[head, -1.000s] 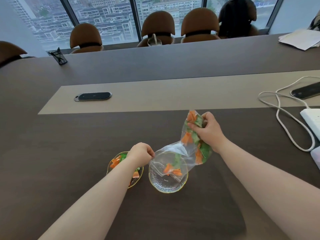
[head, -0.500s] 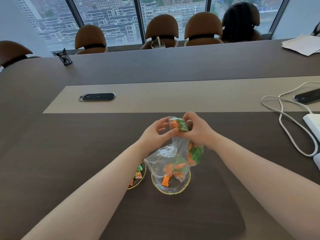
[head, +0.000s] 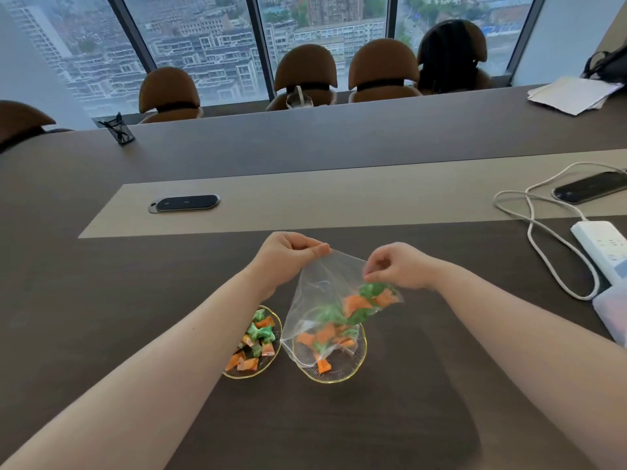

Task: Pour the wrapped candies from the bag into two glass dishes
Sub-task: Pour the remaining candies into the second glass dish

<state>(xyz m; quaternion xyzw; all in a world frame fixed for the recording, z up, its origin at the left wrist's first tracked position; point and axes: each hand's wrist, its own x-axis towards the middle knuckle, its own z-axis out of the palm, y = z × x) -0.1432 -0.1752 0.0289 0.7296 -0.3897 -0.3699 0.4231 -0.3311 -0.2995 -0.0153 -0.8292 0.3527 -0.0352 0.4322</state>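
Pinching the upturned clear bag (head: pixel 325 296) by its top corners, left hand (head: pixel 288 254) and right hand (head: pixel 400 266) hold it above the right dish (head: pixel 353 368), candies (head: pixel 359 305) sliding toward its open mouth; the left dish (head: pixel 274 354), just beside, is heaped, and a power strip (head: pixel 600 245) lies well right.

bag (head: pixel 325 293) above right dish (head: pixel 356 362) — table (head: pixel 101 300)
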